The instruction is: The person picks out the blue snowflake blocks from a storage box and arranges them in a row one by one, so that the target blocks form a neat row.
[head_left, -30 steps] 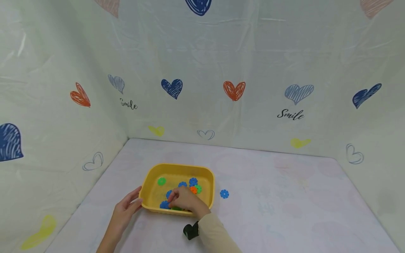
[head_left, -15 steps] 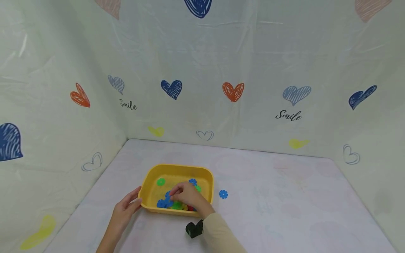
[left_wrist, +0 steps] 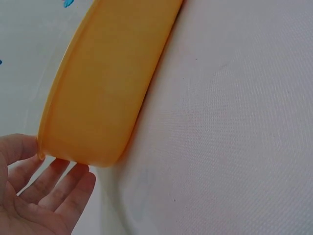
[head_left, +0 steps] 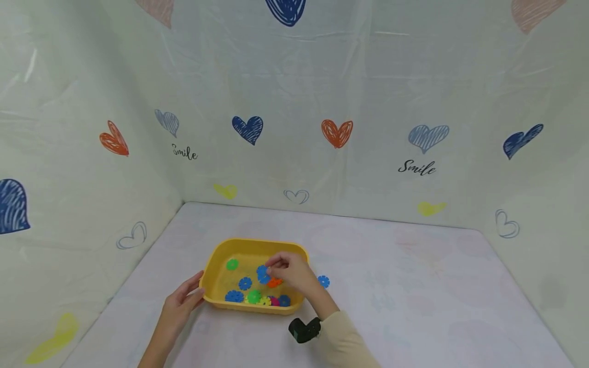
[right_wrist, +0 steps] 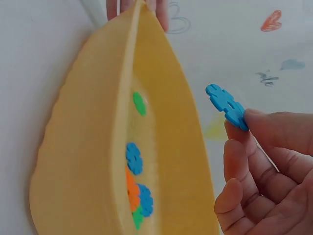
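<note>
A yellow plastic tray (head_left: 225, 276) holds several notched snowflake building discs in blue, green, orange, yellow and red. My left hand (head_left: 179, 301) holds the tray's left end, thumb and fingers against the rim and outer wall in the left wrist view. Over the tray's right part, my right hand (head_left: 294, 273) pinches a blue snowflake disc (right_wrist: 226, 105) between thumb and forefinger, its other fingers loosely bent. Under it in the tray lie an orange disc (right_wrist: 131, 191) and a blue disc (right_wrist: 145, 199). A green disc (head_left: 232, 264) lies alone toward the back left.
One blue disc (head_left: 323, 281) lies on the white table (head_left: 405, 296) just right of the tray. A black strap piece (head_left: 304, 330) sits at my right wrist by the beige sleeve (head_left: 347, 342). A heart-printed curtain (head_left: 294, 76) stands behind the table.
My right hand has risen and moved right from the tray's near middle, with a blue disc in its fingertips. The discs along the near wall now show. My left hand stays at the tray's end.
</note>
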`<state>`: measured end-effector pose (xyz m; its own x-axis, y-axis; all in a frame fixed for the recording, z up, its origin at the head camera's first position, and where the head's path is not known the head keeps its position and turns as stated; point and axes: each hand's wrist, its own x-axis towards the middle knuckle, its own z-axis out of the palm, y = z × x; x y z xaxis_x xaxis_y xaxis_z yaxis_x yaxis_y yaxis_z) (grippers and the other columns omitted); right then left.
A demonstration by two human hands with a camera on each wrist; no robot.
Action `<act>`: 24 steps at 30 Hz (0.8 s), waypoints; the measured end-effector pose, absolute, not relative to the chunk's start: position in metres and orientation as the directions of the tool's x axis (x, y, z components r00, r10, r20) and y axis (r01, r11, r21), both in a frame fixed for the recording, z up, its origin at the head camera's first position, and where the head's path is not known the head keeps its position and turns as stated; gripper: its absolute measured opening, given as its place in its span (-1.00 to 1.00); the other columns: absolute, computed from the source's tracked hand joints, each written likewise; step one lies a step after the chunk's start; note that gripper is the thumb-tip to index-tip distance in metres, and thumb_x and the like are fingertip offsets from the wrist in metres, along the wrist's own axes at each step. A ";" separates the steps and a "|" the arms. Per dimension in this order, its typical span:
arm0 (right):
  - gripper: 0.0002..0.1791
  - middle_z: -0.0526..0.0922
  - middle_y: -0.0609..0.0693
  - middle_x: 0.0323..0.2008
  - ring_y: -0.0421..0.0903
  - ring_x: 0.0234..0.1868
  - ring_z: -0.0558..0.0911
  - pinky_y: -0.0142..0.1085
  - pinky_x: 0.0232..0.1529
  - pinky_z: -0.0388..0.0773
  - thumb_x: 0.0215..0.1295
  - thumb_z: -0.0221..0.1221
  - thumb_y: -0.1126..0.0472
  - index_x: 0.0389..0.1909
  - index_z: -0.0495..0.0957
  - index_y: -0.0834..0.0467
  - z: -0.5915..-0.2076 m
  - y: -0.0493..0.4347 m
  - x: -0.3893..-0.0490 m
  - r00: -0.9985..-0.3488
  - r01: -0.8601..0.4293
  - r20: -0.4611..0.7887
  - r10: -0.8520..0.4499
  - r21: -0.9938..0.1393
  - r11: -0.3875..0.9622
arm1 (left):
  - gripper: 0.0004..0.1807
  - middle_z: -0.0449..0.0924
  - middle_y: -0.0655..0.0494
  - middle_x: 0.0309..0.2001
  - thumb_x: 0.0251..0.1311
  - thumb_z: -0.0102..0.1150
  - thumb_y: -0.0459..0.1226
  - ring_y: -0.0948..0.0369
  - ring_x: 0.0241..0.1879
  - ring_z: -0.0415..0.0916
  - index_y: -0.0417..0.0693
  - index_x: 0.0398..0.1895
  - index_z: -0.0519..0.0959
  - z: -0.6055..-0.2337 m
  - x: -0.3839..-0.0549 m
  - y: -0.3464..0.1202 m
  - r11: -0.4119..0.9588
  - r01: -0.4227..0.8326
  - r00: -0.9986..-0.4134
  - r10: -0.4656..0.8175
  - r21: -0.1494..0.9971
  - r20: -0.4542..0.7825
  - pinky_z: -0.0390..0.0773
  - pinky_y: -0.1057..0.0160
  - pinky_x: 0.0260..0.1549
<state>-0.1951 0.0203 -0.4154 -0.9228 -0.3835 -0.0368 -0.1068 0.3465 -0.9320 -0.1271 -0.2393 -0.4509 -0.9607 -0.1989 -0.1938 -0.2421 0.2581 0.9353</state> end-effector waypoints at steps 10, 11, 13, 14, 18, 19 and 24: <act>-0.80 0.64 0.07 -0.38 -0.12 -0.41 0.56 -0.30 -0.30 0.64 0.21 0.20 0.25 -0.21 0.58 0.30 -0.408 0.056 -0.197 -0.941 -0.133 0.011 -0.337 -0.931 0.339 | -0.43 0.23 -0.27 0.31 0.33 -0.02 -0.28 0.67 -0.20 0.41 -0.21 0.37 0.17 -0.452 -0.128 -0.240 0.264 -0.260 -0.957 -0.197 0.929 -0.212 0.56 0.42 -0.04; -0.80 0.63 0.06 -0.39 -0.11 -0.41 0.57 -0.27 -0.28 0.65 0.21 0.20 0.25 -0.21 0.58 0.29 -0.409 0.059 -0.197 -0.945 -0.132 0.012 -0.327 -0.929 0.346 | -0.43 0.23 -0.27 0.31 0.33 -0.01 -0.27 0.66 -0.19 0.42 -0.20 0.37 0.17 -0.452 -0.128 -0.240 0.266 -0.261 -0.957 -0.197 0.928 -0.213 0.56 0.42 -0.03; -0.81 0.63 0.04 -0.40 -0.08 -0.40 0.57 -0.22 -0.27 0.66 0.20 0.21 0.23 -0.23 0.58 0.26 -0.410 0.067 -0.198 -0.954 -0.123 0.011 -0.301 -0.926 0.358 | -0.44 0.23 -0.27 0.31 0.33 -0.02 -0.26 0.62 -0.16 0.44 -0.20 0.37 0.17 -0.452 -0.128 -0.240 0.266 -0.262 -0.957 -0.197 0.928 -0.214 0.56 0.41 -0.03; -0.81 0.63 0.04 -0.40 -0.08 -0.40 0.57 -0.20 -0.26 0.66 0.20 0.21 0.23 -0.23 0.59 0.25 -0.411 0.070 -0.199 -0.958 -0.117 0.008 -0.288 -0.925 0.362 | -0.44 0.23 -0.27 0.31 0.33 -0.03 -0.29 0.61 -0.15 0.44 -0.20 0.37 0.17 -0.452 -0.128 -0.240 0.267 -0.262 -0.957 -0.198 0.927 -0.214 0.56 0.41 -0.02; -0.83 0.64 0.01 -0.41 -0.02 -0.40 0.57 -0.14 -0.29 0.64 0.19 0.22 0.21 -0.24 0.60 0.21 -0.415 0.086 -0.200 -0.976 -0.075 -0.010 -0.219 -0.924 0.376 | -0.43 0.22 -0.28 0.31 0.32 -0.01 -0.28 0.62 -0.13 0.44 -0.21 0.37 0.16 -0.452 -0.129 -0.240 0.279 -0.260 -0.958 -0.196 0.925 -0.211 0.56 0.38 -0.02; -0.84 0.64 0.00 -0.42 -0.02 -0.40 0.57 -0.15 -0.30 0.64 0.19 0.22 0.22 -0.25 0.60 0.20 -0.416 0.090 -0.200 -0.980 -0.062 -0.017 -0.201 -0.923 0.380 | -0.42 0.22 -0.28 0.31 0.32 0.00 -0.27 0.64 -0.15 0.43 -0.21 0.37 0.16 -0.452 -0.129 -0.240 0.282 -0.259 -0.958 -0.197 0.924 -0.209 0.56 0.39 -0.02; -0.84 0.64 -0.02 -0.45 -0.09 -0.43 0.55 -0.26 -0.39 0.59 0.17 0.23 0.23 -0.24 0.61 0.20 -0.421 0.109 -0.200 -0.991 -0.017 -0.038 -0.129 -0.915 0.402 | -0.43 0.24 -0.27 0.31 0.32 0.00 -0.23 0.65 -0.18 0.43 -0.22 0.36 0.19 -0.454 -0.128 -0.241 0.252 -0.212 -0.968 -0.184 0.944 -0.169 0.57 0.48 -0.08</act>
